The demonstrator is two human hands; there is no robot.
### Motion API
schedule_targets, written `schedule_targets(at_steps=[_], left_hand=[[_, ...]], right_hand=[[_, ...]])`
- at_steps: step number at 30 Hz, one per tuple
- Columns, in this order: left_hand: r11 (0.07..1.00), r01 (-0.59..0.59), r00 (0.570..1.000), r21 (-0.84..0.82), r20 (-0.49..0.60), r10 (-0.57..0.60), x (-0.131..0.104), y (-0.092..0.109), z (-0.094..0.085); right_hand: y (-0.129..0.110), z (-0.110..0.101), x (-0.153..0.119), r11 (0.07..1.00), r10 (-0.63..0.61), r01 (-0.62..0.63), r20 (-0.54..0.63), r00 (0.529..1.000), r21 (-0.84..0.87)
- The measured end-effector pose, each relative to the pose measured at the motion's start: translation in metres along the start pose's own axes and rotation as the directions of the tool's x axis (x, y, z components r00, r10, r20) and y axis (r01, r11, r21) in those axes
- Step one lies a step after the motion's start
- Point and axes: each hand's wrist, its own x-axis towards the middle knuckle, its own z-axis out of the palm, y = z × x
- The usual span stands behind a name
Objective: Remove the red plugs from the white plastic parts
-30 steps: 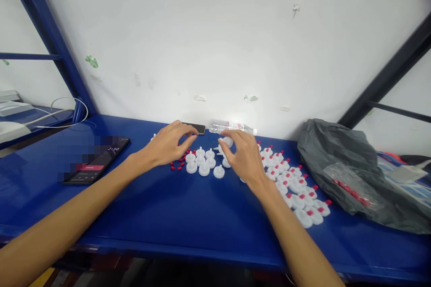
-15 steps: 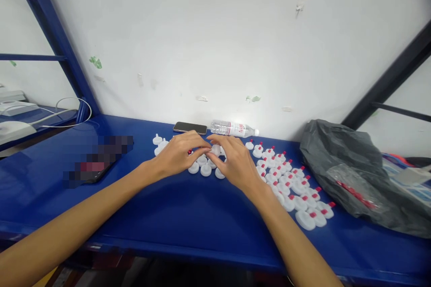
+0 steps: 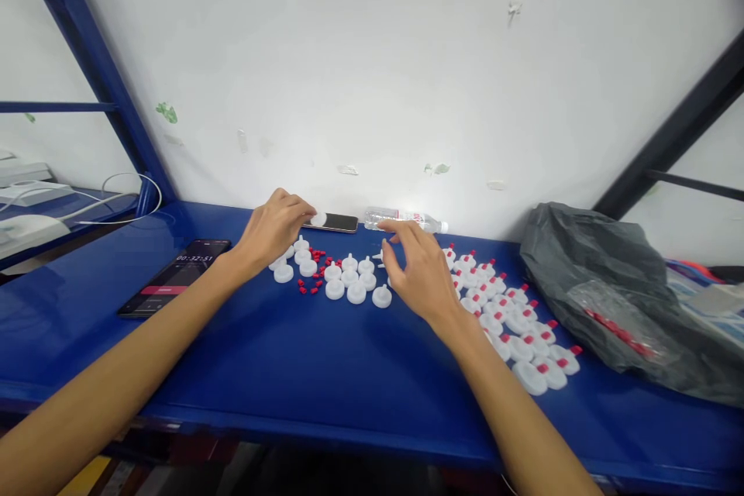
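Note:
My left hand (image 3: 276, 229) is raised over the far left part of the group, its fingers pinching a white spouted cap (image 3: 318, 219) in front of a phone. Below it lie small red tips (image 3: 318, 273) among several white spouted caps (image 3: 349, 277) without red on them. My right hand (image 3: 415, 267) hovers with thumb and forefinger apart and nothing visible between them. Just right of that hand stand many white caps with red tips (image 3: 497, 302) on their spouts, partly hidden by the wrist.
A clear bottle (image 3: 401, 218) and a phone (image 3: 342, 223) lie along the wall. Another phone (image 3: 174, 279), showing a timer, rests at left. A dark plastic bag (image 3: 587, 263) with a clear bag of red pieces (image 3: 625, 333) takes up the right of the blue table (image 3: 325, 387).
My hands were together over the middle of the caps. They have parted: the left went left and up with a white cap, the right moved slightly right and opened.

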Motion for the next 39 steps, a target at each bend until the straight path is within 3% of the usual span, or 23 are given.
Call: schedule_targets(at_steps=[3, 7, 12, 16, 21, 24, 35, 39], left_hand=[[0.997, 0.035, 0.988, 0.072, 0.150, -0.046, 0.000, -0.015, 0.004], [0.989, 0.016, 0.971, 0.147, 0.233, -0.050, -0.002, -0.024, 0.010], [0.973, -0.015, 0.945, 0.229, 0.322, -0.062, -0.002, -0.027, 0.011], [0.963, -0.006, 0.911, 0.271, 0.398, -0.107, 0.000, -0.028, 0.010], [0.962, 0.031, 0.901, 0.273, 0.409, -0.145, -0.001, -0.032, 0.015], [0.964, 0.024, 0.899, 0.264, 0.415, -0.136, -0.002, -0.034, 0.017], [0.973, -0.014, 0.941, 0.229, 0.331, -0.064, 0.000, -0.024, 0.010], [0.981, -0.014, 0.956, 0.192, 0.290, -0.043, -0.002, -0.019, 0.009]], right_hand=[[0.000, 0.001, 0.000, 1.000, -0.008, 0.008, 0.020, 1.000, -0.002], [0.003, -0.001, 0.001, 0.999, 0.022, -0.022, 0.010, 1.000, -0.031], [0.022, -0.010, 0.003, 0.972, 0.149, -0.157, -0.058, 0.987, -0.173], [0.040, -0.020, 0.002, 0.887, 0.288, -0.284, -0.044, 0.957, -0.363], [0.056, -0.027, -0.004, 0.741, 0.498, -0.344, 0.128, 0.858, -0.576], [0.063, -0.024, -0.008, 0.716, 0.539, -0.330, 0.186, 0.822, -0.615], [0.094, 0.000, -0.024, 0.772, 0.478, -0.218, 0.319, 0.818, -0.597], [0.094, -0.003, -0.022, 0.804, 0.428, -0.199, 0.314, 0.848, -0.560]])
